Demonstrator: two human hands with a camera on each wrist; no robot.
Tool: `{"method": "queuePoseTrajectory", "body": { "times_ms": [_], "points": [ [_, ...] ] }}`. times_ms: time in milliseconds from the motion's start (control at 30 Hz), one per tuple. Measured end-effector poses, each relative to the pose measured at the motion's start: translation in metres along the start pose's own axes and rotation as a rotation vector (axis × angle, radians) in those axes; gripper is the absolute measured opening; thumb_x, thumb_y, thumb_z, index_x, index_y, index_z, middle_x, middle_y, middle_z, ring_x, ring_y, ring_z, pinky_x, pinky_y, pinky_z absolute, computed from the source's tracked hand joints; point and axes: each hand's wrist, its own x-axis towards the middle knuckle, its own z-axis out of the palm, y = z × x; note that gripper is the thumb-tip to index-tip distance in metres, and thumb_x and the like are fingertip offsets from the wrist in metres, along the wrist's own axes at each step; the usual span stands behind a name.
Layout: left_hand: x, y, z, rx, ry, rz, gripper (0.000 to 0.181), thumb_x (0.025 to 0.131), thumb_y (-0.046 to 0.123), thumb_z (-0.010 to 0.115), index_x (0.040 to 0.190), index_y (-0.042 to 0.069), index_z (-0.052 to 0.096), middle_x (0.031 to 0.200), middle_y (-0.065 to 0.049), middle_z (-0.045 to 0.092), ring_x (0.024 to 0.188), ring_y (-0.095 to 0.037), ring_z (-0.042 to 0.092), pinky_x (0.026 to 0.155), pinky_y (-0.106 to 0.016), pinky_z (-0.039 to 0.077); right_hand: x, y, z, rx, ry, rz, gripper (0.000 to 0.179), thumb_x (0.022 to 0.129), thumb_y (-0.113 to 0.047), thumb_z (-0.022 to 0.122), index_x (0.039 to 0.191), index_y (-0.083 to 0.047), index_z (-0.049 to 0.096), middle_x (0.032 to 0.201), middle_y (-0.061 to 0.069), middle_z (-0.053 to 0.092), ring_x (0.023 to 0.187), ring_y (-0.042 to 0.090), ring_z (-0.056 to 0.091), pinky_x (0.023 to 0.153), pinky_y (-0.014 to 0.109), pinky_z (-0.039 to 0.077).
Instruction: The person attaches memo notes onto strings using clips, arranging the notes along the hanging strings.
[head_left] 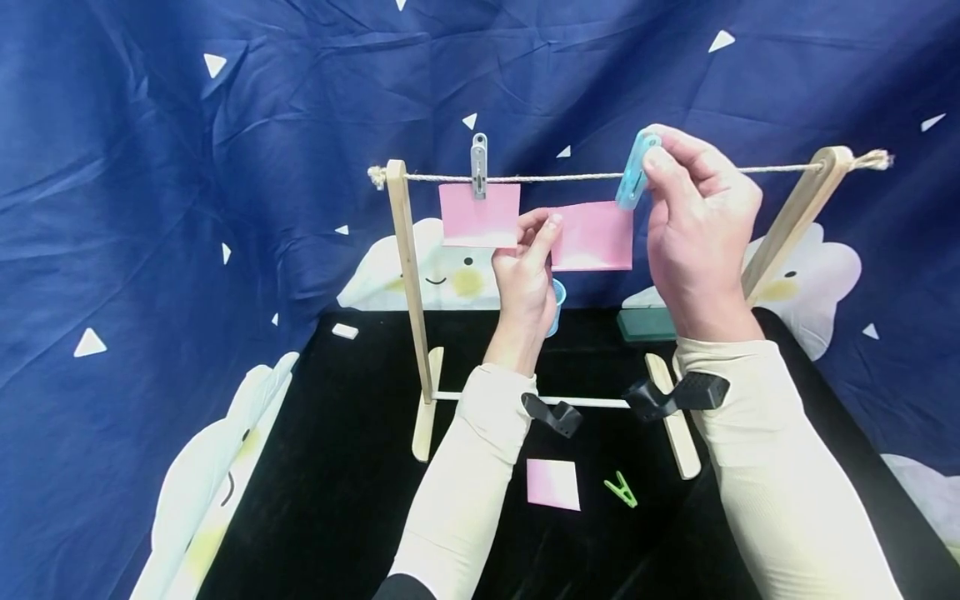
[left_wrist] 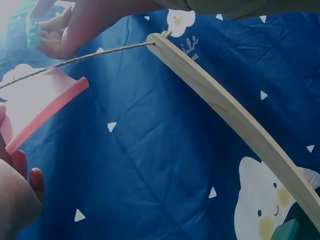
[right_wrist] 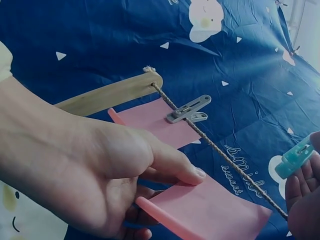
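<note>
My left hand [head_left: 525, 271] pinches a pink paper [head_left: 592, 237] by its left edge, just below the rope [head_left: 555, 177]. In my right hand [head_left: 701, 212] a blue clothespin [head_left: 637, 169] is held between thumb and fingers, beside the rope above the paper's right corner. The right wrist view shows that clothespin [right_wrist: 295, 157] apart from the pink paper [right_wrist: 210, 210]. Further left, a grey clothespin [head_left: 478, 165] clips another pink paper [head_left: 480, 217] to the rope. The left fingers behind the held paper are partly hidden.
Wooden posts [head_left: 408, 275] carry the rope, with a white bar [head_left: 585, 402] low between them. On the black table lie a pink square paper [head_left: 553, 483], a green clothespin [head_left: 621, 489] and a white block [head_left: 345, 331]. A blue cup [head_left: 557, 307] and green box [head_left: 647, 325] stand behind.
</note>
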Motion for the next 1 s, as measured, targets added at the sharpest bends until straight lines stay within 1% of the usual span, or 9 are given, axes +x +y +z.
{"method": "queuePoseTrajectory", "body": {
  "times_ms": [167,333,500,600,700,767,900,1000],
  "points": [
    [0.001,-0.001,0.003,-0.01,0.0,-0.004,0.034,0.091,-0.012,0.06,0.081,0.018,0.073,0.079,0.006,0.07,0.078,-0.009,0.061,0.07,-0.02,0.049,0.008,0.0,0.005,-0.005,-0.006,-0.015,0.014,0.088,0.015,0.059,0.095,0.013,0.071,0.082,0.015,0.072,0.069,0.019,0.059,0.069,0.025,0.052],
    [0.004,-0.004,0.004,-0.058,0.013,-0.014,0.034,0.092,-0.011,0.059,0.082,0.018,0.074,0.077,0.006,0.071,0.073,-0.009,0.064,0.068,-0.021,0.052,0.014,0.002,0.009,0.0,-0.012,-0.027,0.017,0.088,0.018,0.056,0.093,0.012,0.071,0.08,0.012,0.07,0.066,0.017,0.059,0.067,0.024,0.051],
    [0.006,-0.003,0.005,-0.086,0.026,-0.007,0.034,0.093,-0.011,0.059,0.083,0.018,0.074,0.079,0.006,0.072,0.075,-0.009,0.066,0.07,-0.021,0.053,0.018,0.005,0.012,-0.043,-0.025,-0.042,0.018,0.088,0.018,0.057,0.092,0.009,0.072,0.08,0.01,0.072,0.069,0.017,0.06,0.069,0.023,0.052],
    [0.007,-0.002,0.005,-0.076,0.01,0.003,0.033,0.092,-0.01,0.06,0.084,0.018,0.074,0.081,0.007,0.073,0.077,-0.009,0.066,0.073,-0.021,0.054,0.02,0.007,0.013,-0.07,-0.032,-0.047,0.018,0.087,0.017,0.059,0.091,0.007,0.073,0.079,0.01,0.072,0.069,0.017,0.06,0.069,0.023,0.051],
    [0.008,-0.001,0.005,-0.062,-0.014,0.016,0.032,0.092,-0.011,0.06,0.086,0.018,0.073,0.082,0.008,0.073,0.08,-0.009,0.066,0.075,-0.021,0.053,0.022,0.008,0.012,-0.12,-0.037,-0.06,0.017,0.086,0.015,0.061,0.09,0.005,0.074,0.079,0.007,0.072,0.068,0.016,0.061,0.07,0.024,0.051],
    [0.009,-0.001,0.005,-0.057,-0.024,0.023,0.033,0.091,-0.012,0.06,0.087,0.018,0.073,0.083,0.008,0.074,0.081,-0.009,0.065,0.076,-0.021,0.053,0.022,0.01,0.012,-0.178,-0.043,-0.075,0.017,0.086,0.014,0.063,0.091,0.002,0.075,0.079,0.005,0.073,0.068,0.015,0.061,0.071,0.024,0.051],
    [0.01,0.001,0.003,-0.054,-0.029,0.032,0.032,0.09,-0.014,0.059,0.091,0.016,0.071,0.083,0.008,0.074,0.082,-0.009,0.065,0.076,-0.022,0.053,0.022,0.012,0.011,-0.285,-0.06,-0.091,0.017,0.086,0.01,0.067,0.093,-0.003,0.077,0.082,0.001,0.074,0.069,0.012,0.062,0.073,0.023,0.051],
    [0.011,0.002,0.001,-0.046,-0.026,0.038,0.032,0.09,-0.014,0.059,0.096,0.016,0.068,0.084,0.009,0.074,0.083,-0.01,0.066,0.077,-0.023,0.054,0.022,0.014,0.012,-0.338,-0.087,-0.097,0.016,0.086,0.008,0.069,0.094,-0.004,0.077,0.083,-0.001,0.074,0.069,0.012,0.062,0.074,0.023,0.052]
  ]
}}
